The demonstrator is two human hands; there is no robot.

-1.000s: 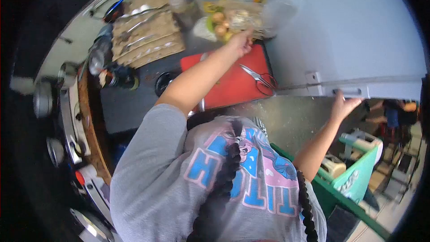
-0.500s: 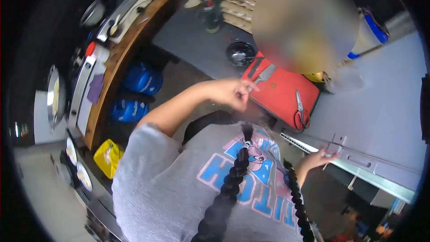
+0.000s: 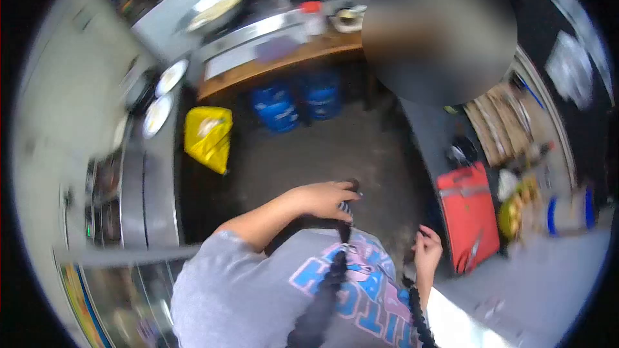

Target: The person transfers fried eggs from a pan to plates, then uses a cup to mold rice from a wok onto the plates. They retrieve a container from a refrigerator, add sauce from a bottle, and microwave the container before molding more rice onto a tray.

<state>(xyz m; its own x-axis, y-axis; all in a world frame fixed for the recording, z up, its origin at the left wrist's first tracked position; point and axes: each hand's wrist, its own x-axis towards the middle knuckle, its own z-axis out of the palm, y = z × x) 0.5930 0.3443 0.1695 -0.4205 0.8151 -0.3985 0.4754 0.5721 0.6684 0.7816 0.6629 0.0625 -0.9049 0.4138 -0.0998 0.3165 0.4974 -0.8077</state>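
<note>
My left hand [image 3: 322,201] is in front of my chest, its fingers closed around the upper part of a dark braid [image 3: 316,303] that hangs over my grey printed shirt [image 3: 238,277]. My right hand [image 3: 427,248] is raised beside the counter, fingers loosely bent and apart, with nothing visible in it. A second braid [image 3: 416,306] hangs just below it. Nearest to the right hand is a red cutting board [image 3: 459,209], with scissors [image 3: 476,248] near its front end and a blurred knife [image 3: 465,191] across its far part.
A black bowl [image 3: 461,150] and egg trays [image 3: 496,125] stand beyond the board. Ahead, a wooden-edged counter [image 3: 284,64] carries a pan [image 3: 216,13], with blue containers [image 3: 274,106] beneath. A yellow bag [image 3: 208,135] hangs left, near plates [image 3: 158,116]. A blurred disc hides the upper right.
The view has swung left, so the red board now lies at the right. My left hand has left the board area for the braid. My right hand has come away from the white edge.
</note>
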